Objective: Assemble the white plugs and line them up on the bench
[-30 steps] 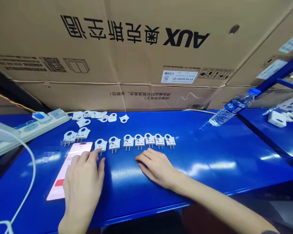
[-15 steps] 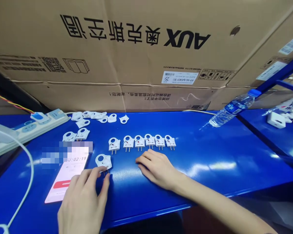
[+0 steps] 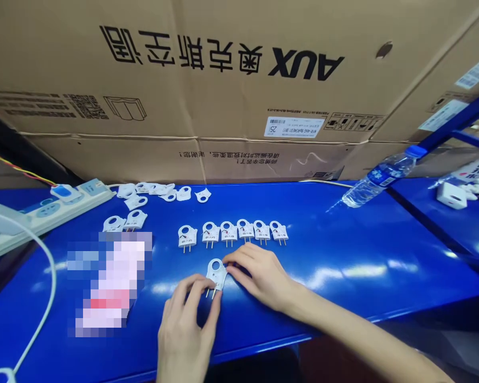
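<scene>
My left hand (image 3: 186, 330) pinches a small white two-pin plug (image 3: 216, 272) by its pins, just above the blue table (image 3: 343, 266). My right hand (image 3: 259, 274) lies flat beside it, its fingertips touching the plug's right edge. Behind both hands runs a row of several identical white plugs (image 3: 233, 233), pins toward me. Two more plugs (image 3: 124, 222) lie at the left, and loose white plug shells (image 3: 159, 190) sit by the cardboard.
A blurred phone (image 3: 109, 282) lies left of my hands. A power strip (image 3: 43, 210) with a white cable (image 3: 43, 298) is at far left. A large cardboard box (image 3: 223, 80) walls the back. A water bottle (image 3: 377, 178) lies right.
My left hand left the phone, took the leftmost plug out of the row and carried it right and toward me, up to my right hand's fingertips. The right hand hardly moved.
</scene>
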